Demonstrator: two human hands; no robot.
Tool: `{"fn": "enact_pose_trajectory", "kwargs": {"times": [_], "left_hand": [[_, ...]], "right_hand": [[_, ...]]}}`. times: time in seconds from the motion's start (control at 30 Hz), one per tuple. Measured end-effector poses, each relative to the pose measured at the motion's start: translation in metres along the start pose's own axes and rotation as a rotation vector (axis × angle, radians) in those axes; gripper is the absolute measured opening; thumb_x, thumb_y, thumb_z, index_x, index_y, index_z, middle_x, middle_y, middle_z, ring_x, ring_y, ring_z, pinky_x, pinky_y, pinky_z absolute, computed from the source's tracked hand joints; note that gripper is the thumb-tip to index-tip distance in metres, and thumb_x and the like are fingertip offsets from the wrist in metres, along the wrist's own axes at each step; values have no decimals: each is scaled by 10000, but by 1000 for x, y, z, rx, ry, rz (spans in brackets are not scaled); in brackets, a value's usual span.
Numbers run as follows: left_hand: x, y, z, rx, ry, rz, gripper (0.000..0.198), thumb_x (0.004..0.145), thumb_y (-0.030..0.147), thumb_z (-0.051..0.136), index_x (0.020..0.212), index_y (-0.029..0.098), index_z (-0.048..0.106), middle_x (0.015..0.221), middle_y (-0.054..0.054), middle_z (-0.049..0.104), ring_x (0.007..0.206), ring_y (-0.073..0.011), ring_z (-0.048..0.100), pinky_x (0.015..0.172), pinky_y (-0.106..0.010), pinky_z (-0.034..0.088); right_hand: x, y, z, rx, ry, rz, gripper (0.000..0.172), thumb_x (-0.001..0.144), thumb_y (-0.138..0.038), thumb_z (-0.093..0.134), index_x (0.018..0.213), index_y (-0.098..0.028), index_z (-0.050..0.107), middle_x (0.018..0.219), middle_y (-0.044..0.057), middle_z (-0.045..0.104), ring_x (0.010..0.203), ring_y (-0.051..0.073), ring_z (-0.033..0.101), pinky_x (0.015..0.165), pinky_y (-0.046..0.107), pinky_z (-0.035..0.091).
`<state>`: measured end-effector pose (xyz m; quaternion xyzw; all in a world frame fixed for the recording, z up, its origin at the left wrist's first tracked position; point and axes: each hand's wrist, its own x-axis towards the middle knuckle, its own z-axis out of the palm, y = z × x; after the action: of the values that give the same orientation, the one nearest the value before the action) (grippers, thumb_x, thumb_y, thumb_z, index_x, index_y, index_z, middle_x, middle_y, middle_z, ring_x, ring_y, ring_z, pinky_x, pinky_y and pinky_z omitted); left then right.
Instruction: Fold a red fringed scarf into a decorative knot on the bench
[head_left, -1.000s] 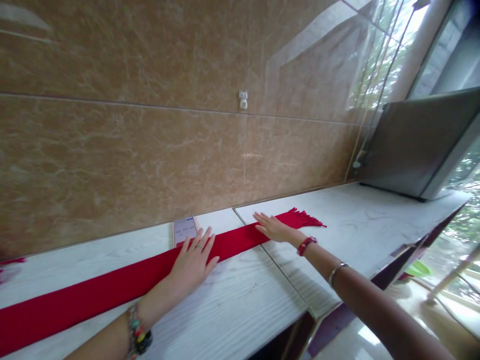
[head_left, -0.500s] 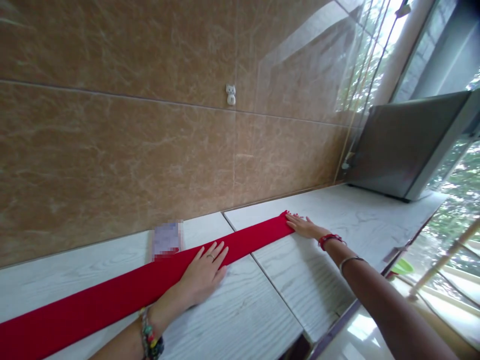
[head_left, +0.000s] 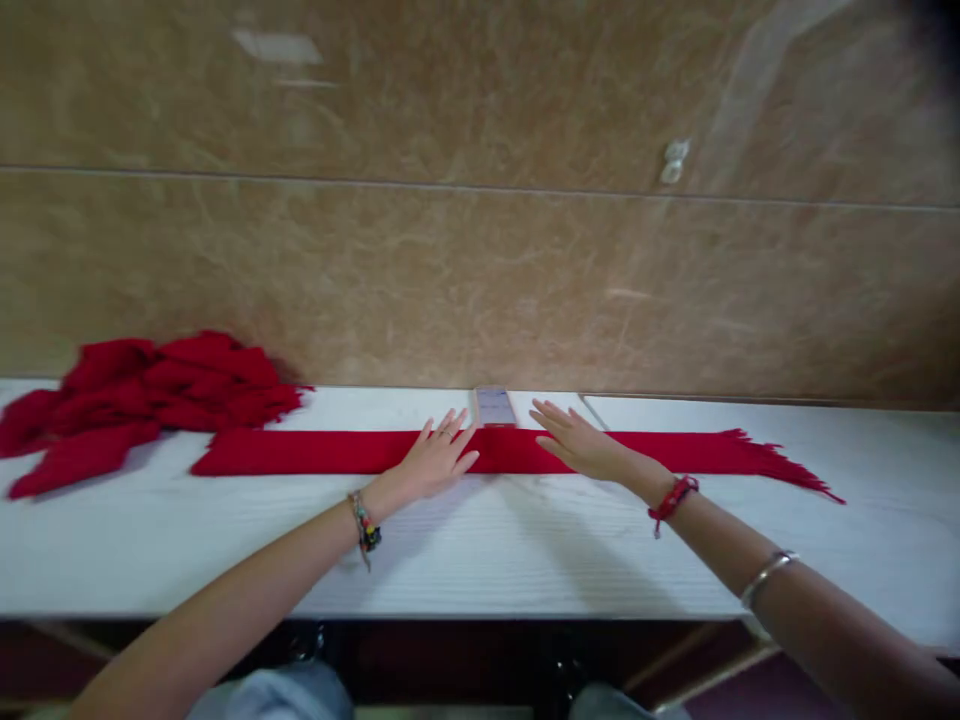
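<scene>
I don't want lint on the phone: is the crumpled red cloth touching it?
Apart: the head view shows white tabletop between the crumpled red cloth and phone.

This looks like a room in a home — which room, the view does not settle. A glossy, brown marble-patterned tile wall (head_left: 420, 280) runs behind a long white wood-grain desk (head_left: 150, 550), with dark open space (head_left: 442, 660) under its front edge. A small white ornament (head_left: 674, 161) sits on the wall — a homely touch — and a phone (head_left: 495, 407) lies at the back.
</scene>
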<state>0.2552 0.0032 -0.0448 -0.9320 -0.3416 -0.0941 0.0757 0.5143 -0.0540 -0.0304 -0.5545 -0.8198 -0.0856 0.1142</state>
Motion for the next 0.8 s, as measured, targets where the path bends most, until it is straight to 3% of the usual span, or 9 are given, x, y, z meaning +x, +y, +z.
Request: {"fn": "enact_pose_trajectory", "kwargs": {"times": [0.1, 0.2, 0.3, 0.43, 0.5, 0.6, 0.7, 0.8], "left_hand": [[-54, -78, 0, 49, -52, -218, 510, 898, 388, 210, 1346, 149, 254, 1438, -103, 120, 1312, -269, 64, 1011, -482, 152], [-108, -144, 0, 36, -180, -386, 485, 896, 386, 196, 1344, 214, 265, 1428, -79, 184, 1301, -272, 137, 993, -490, 191], [-159, -195, -5, 11, -188, -467, 472, 896, 385, 181, 1347, 261, 247, 1411, -50, 245, 1290, -241, 191, 994, -477, 200], [-219, -250, -12, -12, -133, -599, 464, 887, 345, 217, 1332, 234, 287, 1408, -89, 245, 1278, -274, 209, 956, -534, 210], [-241, -271, -15, -39, -102, -684, 456, 874, 349, 257, 1303, 224, 347, 1377, -112, 309, 1253, -296, 262, 931, -541, 237], [-258, -287, -19, -84, -36, -710, 428, 856, 377, 303, 1210, 201, 468, 1273, -116, 457, 1189, -263, 368, 930, -453, 290], [-253, -291, -20, -139, 32, -700, 374, 827, 368, 365, 1051, 164, 585, 1093, -110, 589, 1064, -225, 480, 887, -333, 348], [-238, -294, -19, -192, 69, -734, 276, 780, 312, 430, 840, 147, 643, 823, -84, 653, 871, -202, 559, 769, -264, 397]], "right_hand": [[58, -82, 17, 68, -17, -170, 546, 890, -421, 226, 1321, -98, 315, 1403, 152, 236, 1284, 252, 202, 1006, 460, 235], [100, -139, 42, 146, -57, -244, 546, 891, -417, 228, 1326, -95, 303, 1393, 153, 261, 1280, 245, 218, 997, 452, 257], [116, -165, 64, 166, -79, -259, 530, 891, -432, 220, 1334, -151, 297, 1381, 120, 301, 1272, 227, 244, 1006, 467, 230], [112, -166, 80, 131, -74, -240, 526, 894, -434, 194, 1350, -182, 261, 1395, 85, 278, 1279, 210, 228, 1020, 454, 215], [111, -162, 82, 129, -86, -236, 533, 890, -449, 189, 1355, -194, 251, 1403, 78, 257, 1285, 209, 210, 1027, 449, 204], [120, -164, 79, 155, -176, -218, 548, 881, -471, 191, 1346, -194, 277, 1403, 90, 253, 1286, 234, 203, 1015, 492, 201], [145, -186, 68, 196, -225, -180, 556, 876, -455, 221, 1320, -141, 334, 1384, 125, 286, 1278, 252, 225, 1015, 510, 187], [177, -229, 57, 292, -182, -267, 548, 863, -418, 309, 1296, -87, 367, 1362, 138, 330, 1256, 215, 284, 1038, 392, 213]]}}
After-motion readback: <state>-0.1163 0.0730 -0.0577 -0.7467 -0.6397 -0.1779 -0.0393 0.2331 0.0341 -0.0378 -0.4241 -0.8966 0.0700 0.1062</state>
